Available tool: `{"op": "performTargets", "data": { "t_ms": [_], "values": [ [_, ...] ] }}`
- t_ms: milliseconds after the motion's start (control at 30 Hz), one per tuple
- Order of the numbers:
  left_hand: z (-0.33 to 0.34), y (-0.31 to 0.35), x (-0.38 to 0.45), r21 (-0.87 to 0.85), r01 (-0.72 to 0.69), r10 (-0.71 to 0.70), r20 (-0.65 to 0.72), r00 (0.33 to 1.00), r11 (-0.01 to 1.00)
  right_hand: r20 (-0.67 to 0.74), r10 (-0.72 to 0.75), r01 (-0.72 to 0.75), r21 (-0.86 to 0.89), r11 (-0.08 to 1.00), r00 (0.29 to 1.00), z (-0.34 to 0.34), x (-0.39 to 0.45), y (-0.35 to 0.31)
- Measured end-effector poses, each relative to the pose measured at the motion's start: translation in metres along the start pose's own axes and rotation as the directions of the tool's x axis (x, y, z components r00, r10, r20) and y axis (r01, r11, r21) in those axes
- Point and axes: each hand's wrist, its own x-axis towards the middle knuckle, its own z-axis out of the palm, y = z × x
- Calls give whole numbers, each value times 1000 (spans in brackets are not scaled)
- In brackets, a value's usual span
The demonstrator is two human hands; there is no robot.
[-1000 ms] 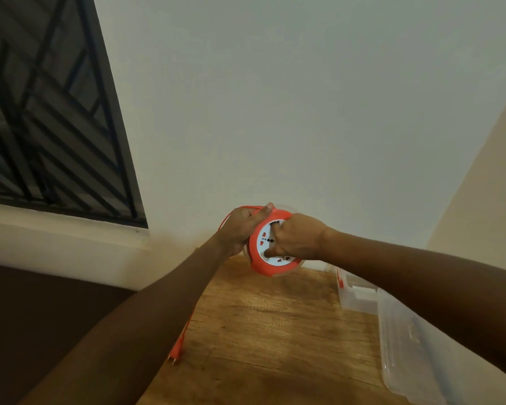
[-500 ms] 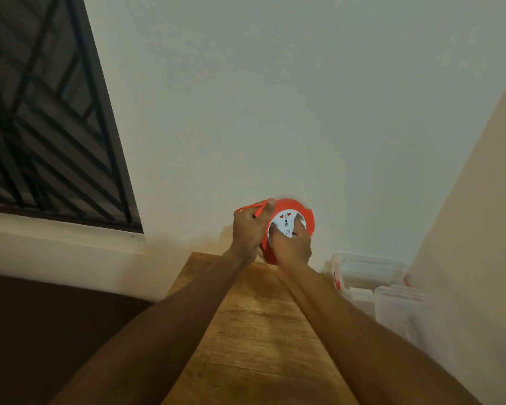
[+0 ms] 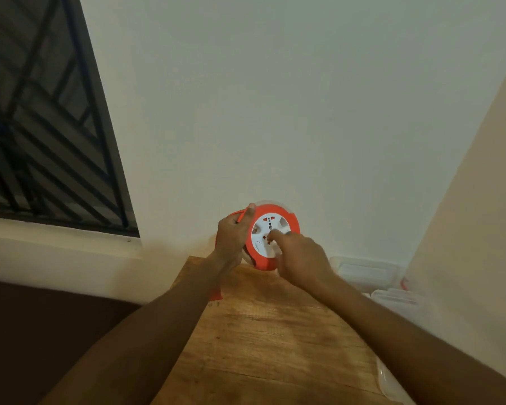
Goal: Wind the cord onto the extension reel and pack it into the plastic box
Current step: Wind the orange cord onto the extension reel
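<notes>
An orange extension reel [image 3: 291, 219] with a white socket face is held up above the far end of the wooden table [image 3: 263, 340]. My left hand [image 3: 231, 235] grips its left rim and pinches the orange cord [image 3: 241, 215] against it. My right hand [image 3: 300, 258] rests on the white face with the forefinger pressed near the hub. The orange plug [image 3: 216, 295] hangs just under my left forearm. A clear plastic box [image 3: 365, 271] stands at the back right by the wall.
A clear plastic lid [image 3: 390, 381] lies on the table's right edge. White walls close in behind and on the right. A dark barred window [image 3: 41, 127] is at the left, with dark floor below it.
The reel has turned under my right hand, whose finger has shifted on the white face. The hanging cord has shortened and the plug has risen to my left forearm. The view tilted up.
</notes>
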Motion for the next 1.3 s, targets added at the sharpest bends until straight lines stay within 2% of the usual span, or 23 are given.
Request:
{"op": "performTargets", "data": {
  "t_ms": [33,100,167,267,433,500,633,833,933,1000,1067,1133,1167,1200,1233,1267,1300],
  "values": [
    [-3,2,2,-18,8,-8,9,1000,1000,52,-170,177,-178,968,984,-8,2,8],
    [-8,7,4,-45,34,-32,48,998,998,232,-379,441,-357,823,896,-24,11,22],
    [-10,10,5,-61,65,-59,96,994,996,360,-470,591,-438,678,806,-37,23,34],
    [-15,10,8,-62,102,-92,152,984,993,475,-540,719,-488,495,695,-48,37,37],
    [-16,11,11,-14,125,-117,244,963,992,587,-576,812,-512,280,569,-60,51,23],
    [-11,13,10,-5,117,-112,268,957,993,631,-543,819,-529,222,554,-58,51,15],
    [-6,17,10,21,108,-109,302,947,994,702,-445,825,-531,195,557,-54,51,4],
    [-12,18,11,62,134,-148,343,928,989,731,-519,880,-466,93,443,-57,55,2],
    [-11,19,12,88,106,-131,356,925,990,696,-576,873,-484,65,429,-53,57,8],
    [-11,20,12,87,63,-89,340,936,994,645,-601,851,-511,119,472,-47,56,13],
    [-12,21,12,53,45,-59,308,949,998,551,-605,797,-545,262,575,-39,54,18],
    [-12,21,11,-12,50,-46,248,968,999,376,-533,647,-534,544,758,-30,49,21],
    [-10,22,10,-51,57,-45,208,977,997,252,-439,505,-478,718,863,-24,45,20],
    [-8,22,8,-96,59,-42,170,985,994,118,-307,329,-361,873,944,-17,42,18],
    [-5,22,7,-141,52,-33,137,990,989,3,-157,155,-180,971,988,-10,39,13],
    [0,22,5,-167,33,-14,110,994,985,-68,0,2,35,999,998,-3,38,7],
    [4,22,4,-166,7,7,85,996,986,-87,155,-130,244,961,984,4,37,0]
  ]
}}
